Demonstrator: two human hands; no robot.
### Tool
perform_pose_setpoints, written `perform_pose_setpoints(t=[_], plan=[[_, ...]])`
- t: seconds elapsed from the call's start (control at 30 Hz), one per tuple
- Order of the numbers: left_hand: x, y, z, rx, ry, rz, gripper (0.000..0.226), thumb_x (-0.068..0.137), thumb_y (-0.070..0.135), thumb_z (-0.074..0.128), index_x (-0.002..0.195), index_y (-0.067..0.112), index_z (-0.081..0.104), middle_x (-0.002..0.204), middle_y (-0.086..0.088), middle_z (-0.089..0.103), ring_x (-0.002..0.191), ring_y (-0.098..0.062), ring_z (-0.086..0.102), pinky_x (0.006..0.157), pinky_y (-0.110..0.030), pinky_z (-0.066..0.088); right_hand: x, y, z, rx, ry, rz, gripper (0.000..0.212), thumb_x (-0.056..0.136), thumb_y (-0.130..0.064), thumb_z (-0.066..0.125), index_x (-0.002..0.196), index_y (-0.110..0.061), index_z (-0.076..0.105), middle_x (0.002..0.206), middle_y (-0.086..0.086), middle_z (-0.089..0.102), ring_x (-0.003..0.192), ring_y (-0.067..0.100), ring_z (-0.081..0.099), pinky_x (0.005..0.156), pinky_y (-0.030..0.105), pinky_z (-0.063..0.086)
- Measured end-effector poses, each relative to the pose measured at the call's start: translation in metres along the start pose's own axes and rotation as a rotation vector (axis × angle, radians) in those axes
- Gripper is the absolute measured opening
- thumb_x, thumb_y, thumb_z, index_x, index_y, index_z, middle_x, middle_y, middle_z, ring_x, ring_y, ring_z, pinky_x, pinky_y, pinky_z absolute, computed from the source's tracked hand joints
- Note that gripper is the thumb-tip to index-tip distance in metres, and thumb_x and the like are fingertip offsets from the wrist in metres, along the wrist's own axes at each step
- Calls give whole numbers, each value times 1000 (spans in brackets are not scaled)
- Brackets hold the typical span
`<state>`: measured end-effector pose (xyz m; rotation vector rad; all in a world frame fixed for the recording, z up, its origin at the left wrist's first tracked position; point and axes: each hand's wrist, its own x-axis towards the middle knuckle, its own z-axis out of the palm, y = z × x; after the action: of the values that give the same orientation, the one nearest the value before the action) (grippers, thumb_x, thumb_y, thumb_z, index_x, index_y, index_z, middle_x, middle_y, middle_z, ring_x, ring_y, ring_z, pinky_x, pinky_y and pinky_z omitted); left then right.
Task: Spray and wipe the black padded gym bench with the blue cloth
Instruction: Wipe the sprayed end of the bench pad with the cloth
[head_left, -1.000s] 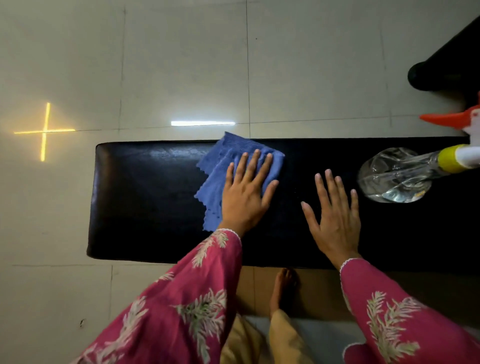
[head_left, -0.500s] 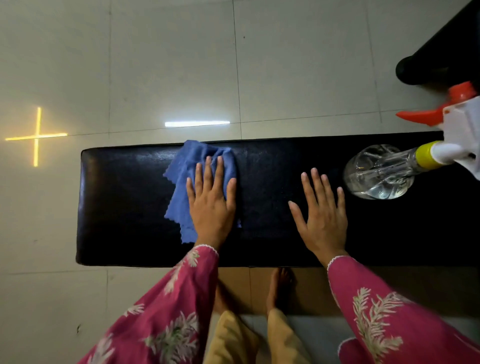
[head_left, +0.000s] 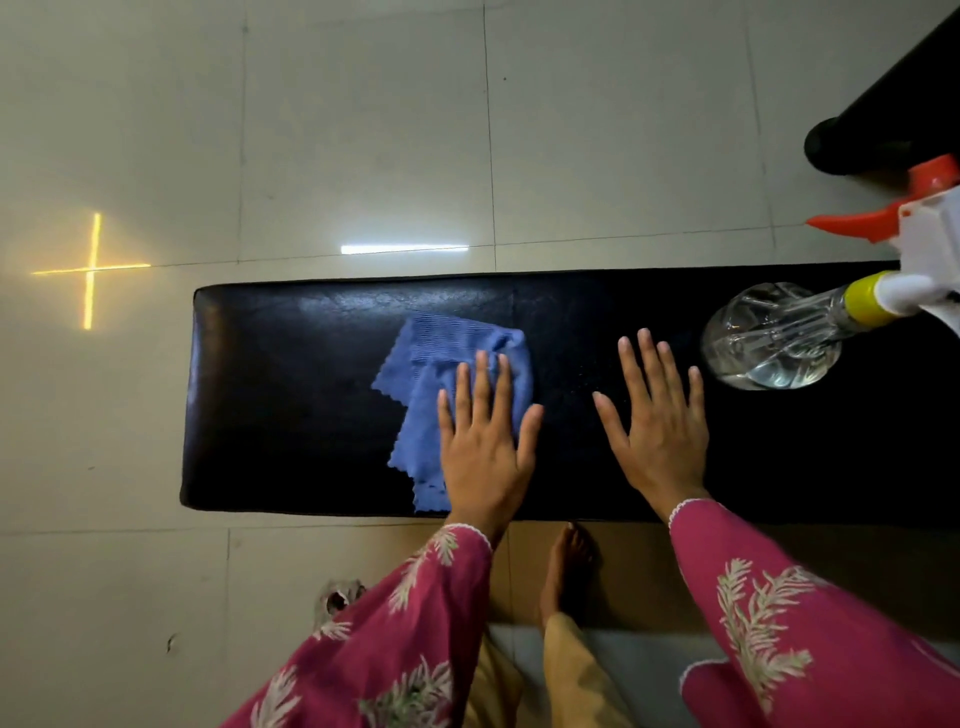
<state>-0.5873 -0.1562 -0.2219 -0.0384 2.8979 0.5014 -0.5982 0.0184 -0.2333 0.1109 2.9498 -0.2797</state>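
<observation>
The black padded bench (head_left: 291, 395) runs left to right across the view. A crumpled blue cloth (head_left: 431, 358) lies on its middle. My left hand (head_left: 485, 452) lies flat on the cloth's right part, fingers together, pinning it to the pad near the front edge. My right hand (head_left: 657, 431) rests flat on the bare pad just to the right, fingers spread, holding nothing. A clear spray bottle (head_left: 769, 338) with a yellow collar, white head and orange trigger stands on the bench further right.
Pale floor tiles surround the bench. A dark piece of equipment (head_left: 893, 104) juts in at the top right, behind the sprayer. My bare foot (head_left: 566, 571) stands on the floor close under the bench's front edge.
My left hand swept the cloth left along the pad, then back right and closer to the front edge. The right hand and the bottle stayed where they were.
</observation>
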Motion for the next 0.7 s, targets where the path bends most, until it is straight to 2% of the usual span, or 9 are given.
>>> perform_pose_setpoints(t=[0.1,0.17,0.23,0.3,0.37,0.47,0.53,0.63,0.7], plan=[[12,-28,-24,-144,46,122,62,94,58,9,145,24,13,152,3,17,141,-14,12,114,-36,4,-1,-4,-2,32,8,24,68,92,-58,6,145,-19,22,153,6,23,140,22,21,112,47,13],[25,-60,-42,-164,168,32,59,94,52,19,145,23,15,151,2,20,140,-14,15,113,-36,6,-4,-19,-6,98,53,56,69,92,-58,6,145,-17,24,153,6,23,140,22,20,112,46,9],[37,-98,-56,-115,176,-123,63,90,50,17,145,21,19,154,-2,21,142,-17,14,114,-39,4,-9,-48,-10,151,108,36,66,93,-56,10,144,-16,26,152,7,25,139,21,19,112,43,5],[43,-128,-59,-23,111,-165,68,87,53,11,146,20,18,155,-3,17,143,-16,10,115,-40,-1,-14,-84,-10,184,149,-35,63,94,-53,13,143,-16,26,151,7,25,139,19,17,112,41,3],[44,-146,-56,53,71,-134,70,87,53,9,147,19,17,156,-3,14,142,-14,7,115,-40,-2,-17,-122,-3,201,127,-133,60,95,-52,14,143,-17,25,151,3,22,139,16,14,113,39,1],[43,-151,-50,97,94,-123,67,89,52,12,147,18,17,155,-4,16,143,-16,10,114,-39,-2,-11,-153,15,99,76,-257,58,95,-51,20,143,-19,27,151,2,25,139,16,14,113,37,0],[43,-151,-49,90,106,-130,66,89,51,13,146,19,19,155,-3,17,143,-16,11,114,-37,-3,-1,-160,27,4,97,-178,59,92,-51,26,143,-20,28,151,5,30,138,20,15,113,40,-1],[43,-151,-48,80,120,-125,65,90,51,14,146,19,20,155,-3,18,143,-16,11,113,-35,-6,2,-173,32,-11,137,62,60,92,-54,26,144,-24,27,152,5,27,139,25,14,112,44,-1],[43,-152,-48,80,123,-126,65,90,52,14,146,19,20,155,-3,17,142,-14,9,113,-35,-7,-4,-181,33,-13,91,15,61,91,-57,24,145,-27,25,153,2,24,140,28,13,112,47,3]])
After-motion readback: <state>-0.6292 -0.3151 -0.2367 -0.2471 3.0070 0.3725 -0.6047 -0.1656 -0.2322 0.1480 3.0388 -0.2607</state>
